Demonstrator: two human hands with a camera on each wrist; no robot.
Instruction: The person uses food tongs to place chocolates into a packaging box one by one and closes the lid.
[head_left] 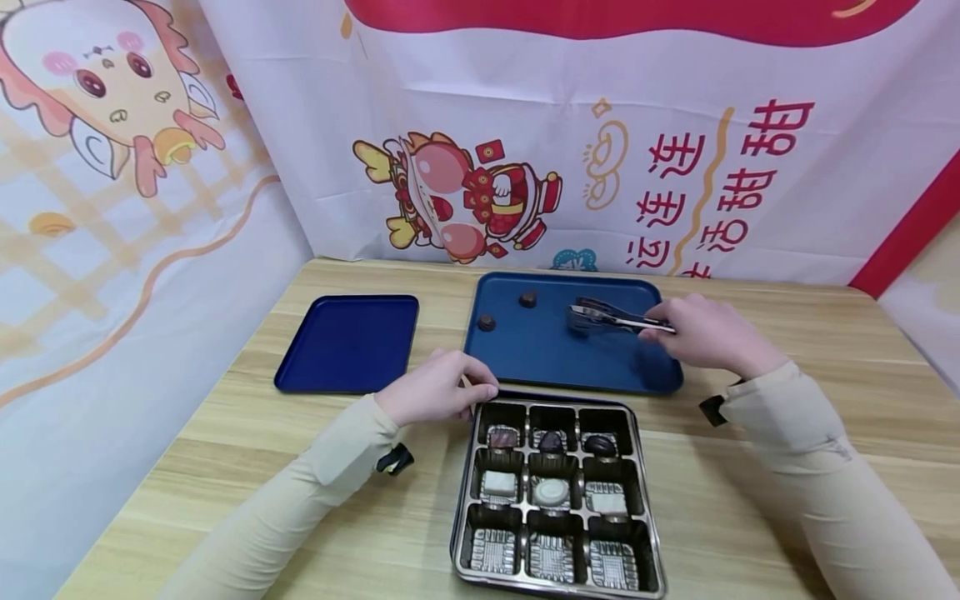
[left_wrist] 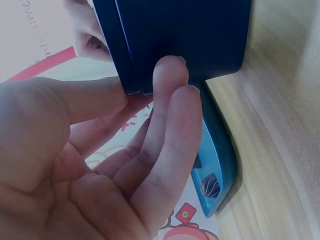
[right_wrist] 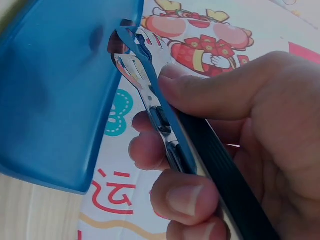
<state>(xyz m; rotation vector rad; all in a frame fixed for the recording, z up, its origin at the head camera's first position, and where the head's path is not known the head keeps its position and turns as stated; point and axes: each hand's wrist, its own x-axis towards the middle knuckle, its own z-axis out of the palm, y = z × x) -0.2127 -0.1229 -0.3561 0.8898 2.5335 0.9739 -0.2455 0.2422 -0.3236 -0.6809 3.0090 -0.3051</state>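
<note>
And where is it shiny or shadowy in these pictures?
Head view: the box gleams along its dividers, and a dark shadow falls on the big tray below the right hand; left wrist view: the cloth looks washed out at upper left; right wrist view: the tongs' metal shines.

Head view high, forward-down; wrist views close; all share larger tray (head_left: 536, 350).
</note>
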